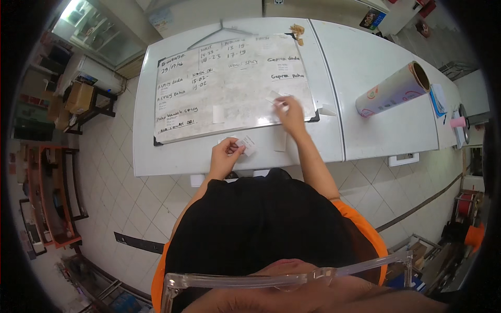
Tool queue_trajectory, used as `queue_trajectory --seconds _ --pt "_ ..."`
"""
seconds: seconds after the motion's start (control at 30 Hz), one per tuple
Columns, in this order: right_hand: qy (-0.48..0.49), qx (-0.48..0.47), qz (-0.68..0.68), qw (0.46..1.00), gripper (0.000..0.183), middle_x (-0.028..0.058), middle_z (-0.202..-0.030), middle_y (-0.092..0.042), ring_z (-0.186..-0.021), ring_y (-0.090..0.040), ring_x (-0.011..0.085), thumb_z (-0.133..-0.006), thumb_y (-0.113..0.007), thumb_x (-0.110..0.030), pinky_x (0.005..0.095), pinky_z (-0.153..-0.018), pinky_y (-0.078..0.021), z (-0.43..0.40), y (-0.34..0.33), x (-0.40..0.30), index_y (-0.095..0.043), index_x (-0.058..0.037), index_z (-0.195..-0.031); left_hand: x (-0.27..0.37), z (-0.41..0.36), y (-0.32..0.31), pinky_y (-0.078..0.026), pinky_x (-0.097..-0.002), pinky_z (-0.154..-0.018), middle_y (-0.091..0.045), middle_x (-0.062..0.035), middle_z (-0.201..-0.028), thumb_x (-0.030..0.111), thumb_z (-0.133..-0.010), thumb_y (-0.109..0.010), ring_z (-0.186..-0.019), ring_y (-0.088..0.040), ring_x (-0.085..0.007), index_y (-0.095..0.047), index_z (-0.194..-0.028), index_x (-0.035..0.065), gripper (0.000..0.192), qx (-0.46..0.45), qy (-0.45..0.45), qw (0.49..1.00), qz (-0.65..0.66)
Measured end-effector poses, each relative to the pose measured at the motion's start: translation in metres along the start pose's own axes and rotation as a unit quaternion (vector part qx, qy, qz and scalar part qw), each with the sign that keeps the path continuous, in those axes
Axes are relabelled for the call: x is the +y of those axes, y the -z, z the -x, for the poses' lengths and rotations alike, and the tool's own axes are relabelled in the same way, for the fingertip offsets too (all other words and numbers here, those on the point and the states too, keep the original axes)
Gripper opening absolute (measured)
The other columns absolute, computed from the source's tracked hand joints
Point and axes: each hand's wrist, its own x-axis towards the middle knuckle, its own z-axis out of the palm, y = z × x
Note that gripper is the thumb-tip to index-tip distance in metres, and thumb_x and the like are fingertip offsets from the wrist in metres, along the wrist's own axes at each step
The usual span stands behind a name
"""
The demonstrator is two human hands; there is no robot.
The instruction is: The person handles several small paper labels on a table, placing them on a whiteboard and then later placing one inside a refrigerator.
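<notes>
Between its thumb and fingers, my left hand (pixel 224 156) pinches a small printed paper slip (pixel 246 146) just off the whiteboard's near edge. My right hand (pixel 290 115) is over the right part of the whiteboard (pixel 242 92), blurred by motion. A pale slip (pixel 272 98) shows at its fingertips; whether they grip it is unclear. The board lies flat, bears handwriting and several small printed labels, and has black corner caps. A blank white slip (pixel 218 114) lies on its lower middle. Another pale strip (pixel 280 141) lies beside my right wrist.
The board rests on a white chest freezer lid (pixel 146 160). A large roll of printed film (pixel 393 92) lies on the lid to the right. Crumpled brown material (pixel 297 30) sits behind the board's far right corner. A cardboard box (pixel 79 98) stands left.
</notes>
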Motion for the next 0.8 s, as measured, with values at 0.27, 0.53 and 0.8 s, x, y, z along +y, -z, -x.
queue_trajectory --seconds 0.27,0.53,0.8 --pt "0.055 -0.171 0.094 0.979 0.043 0.0173 -0.100 -0.058 -0.094 -0.056 0.0316 -0.070 -0.060 -0.002 0.0361 -0.085 -0.0454 -0.054 0.025 0.050 -0.057 -0.0041 -0.112 -0.007 0.001 -0.009 -0.049 -0.0224 -0.067 -0.060 -0.0143 -0.094 -0.005 -0.078 -0.061 -0.078 -0.062 -0.0150 -0.042 -0.114 -0.0042 0.040 -0.002 0.071 0.988 0.138" --pt "-0.121 -0.092 0.017 0.988 0.032 0.0108 -0.083 -0.059 -0.076 -0.058 0.0220 -0.072 -0.066 -0.008 0.0294 -0.068 -0.0478 -0.034 0.056 0.042 -0.059 -0.0038 -0.103 -0.002 0.004 -0.017 -0.050 -0.0236 -0.069 -0.060 -0.0136 -0.093 -0.005 -0.079 -0.059 -0.082 -0.062 -0.0161 -0.043 -0.117 -0.0018 0.042 0.011 0.036 0.986 0.161" --pt "-0.229 -0.055 -0.418 0.877 0.022 0.0090 -0.081 -0.058 -0.069 -0.058 0.0141 -0.087 -0.057 -0.013 0.0248 -0.061 -0.0502 -0.011 0.065 -0.018 -0.056 0.0069 -0.096 -0.027 -0.005 -0.029 -0.050 -0.0244 -0.066 -0.061 -0.0131 -0.094 -0.002 -0.078 -0.059 -0.077 -0.061 -0.0145 -0.053 -0.110 -0.0011 0.032 -0.024 0.016 1.000 -0.001"
